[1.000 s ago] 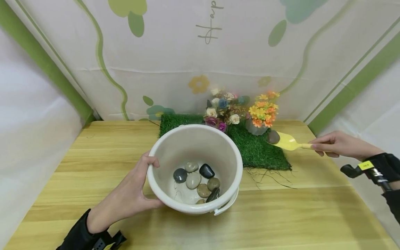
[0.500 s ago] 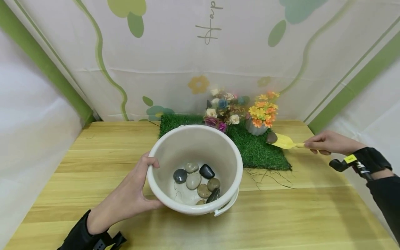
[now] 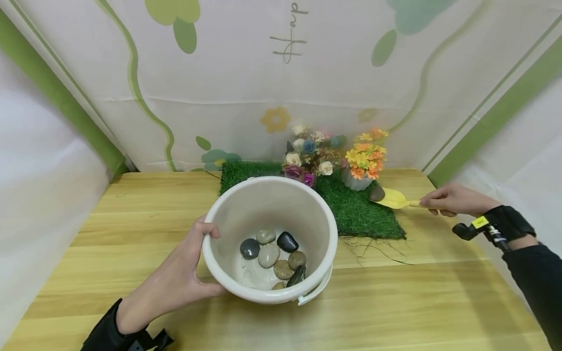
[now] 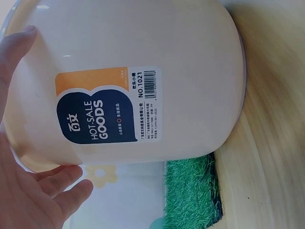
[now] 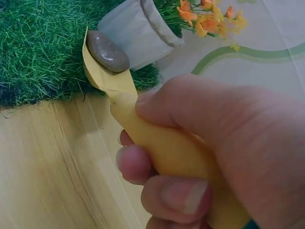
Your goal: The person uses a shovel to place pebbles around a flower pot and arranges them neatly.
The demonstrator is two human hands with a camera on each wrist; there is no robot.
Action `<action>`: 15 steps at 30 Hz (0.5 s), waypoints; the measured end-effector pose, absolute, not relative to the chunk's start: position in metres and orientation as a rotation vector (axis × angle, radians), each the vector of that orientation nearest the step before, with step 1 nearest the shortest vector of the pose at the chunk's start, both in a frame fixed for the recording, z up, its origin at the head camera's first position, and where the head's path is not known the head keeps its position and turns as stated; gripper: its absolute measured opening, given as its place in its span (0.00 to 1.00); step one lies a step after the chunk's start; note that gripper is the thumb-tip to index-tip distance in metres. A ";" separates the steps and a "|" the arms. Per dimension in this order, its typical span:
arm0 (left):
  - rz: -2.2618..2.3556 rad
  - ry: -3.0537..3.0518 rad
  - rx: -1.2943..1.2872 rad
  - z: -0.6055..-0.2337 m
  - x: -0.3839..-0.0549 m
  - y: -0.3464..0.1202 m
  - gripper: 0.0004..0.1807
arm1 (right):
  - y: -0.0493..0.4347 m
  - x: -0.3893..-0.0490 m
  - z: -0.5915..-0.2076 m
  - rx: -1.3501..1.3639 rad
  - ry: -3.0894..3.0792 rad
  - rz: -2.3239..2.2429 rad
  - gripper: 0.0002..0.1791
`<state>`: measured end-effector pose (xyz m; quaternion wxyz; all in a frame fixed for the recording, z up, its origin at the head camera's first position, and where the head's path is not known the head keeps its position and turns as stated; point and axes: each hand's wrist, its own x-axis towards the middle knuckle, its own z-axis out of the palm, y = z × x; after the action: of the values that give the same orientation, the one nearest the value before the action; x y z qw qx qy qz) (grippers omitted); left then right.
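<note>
My left hand (image 3: 182,270) grips the rim of a white bucket (image 3: 210,258) on its left side, the thumb low against the outer wall. Inside lie several smooth pebbles (image 3: 269,255), some black, some grey, some tan. At the right, my right hand (image 3: 456,199) holds a yellow toy shovel (image 3: 395,199) by its handle. A brown-grey stone (image 5: 108,50) lies on the shovel's blade, toward the tip. The blade is at the right edge of the green turf mat (image 3: 369,217), close to a pale flowerpot (image 5: 128,33). In the left wrist view the bucket's label (image 4: 109,107) faces the camera.
Orange and yellow flowers (image 3: 366,153) fill the pot on the mat. Left of it stands a bunch of mixed flowers (image 3: 309,153), partly behind the bucket. Loose dark fibres (image 3: 373,248) lie on the wooden table (image 3: 417,302). A printed curtain (image 3: 219,73) hangs behind.
My right hand has moved left with the shovel, carrying the stone slightly left on its blade. The left hand keeps its grip on the bucket. The head view has shifted a little.
</note>
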<state>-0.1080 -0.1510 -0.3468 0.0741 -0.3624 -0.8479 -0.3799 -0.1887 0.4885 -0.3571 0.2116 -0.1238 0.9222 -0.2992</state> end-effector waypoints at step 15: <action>-1.138 -2.573 -1.085 -0.347 -0.108 -0.152 0.44 | 0.473 -0.193 -0.339 -0.328 2.514 -0.849 0.15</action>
<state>-0.1076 -0.1520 -0.3469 0.0630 -0.3591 -0.8515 -0.3767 -0.1933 0.4727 -0.3392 0.2317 -0.1195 0.9147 -0.3089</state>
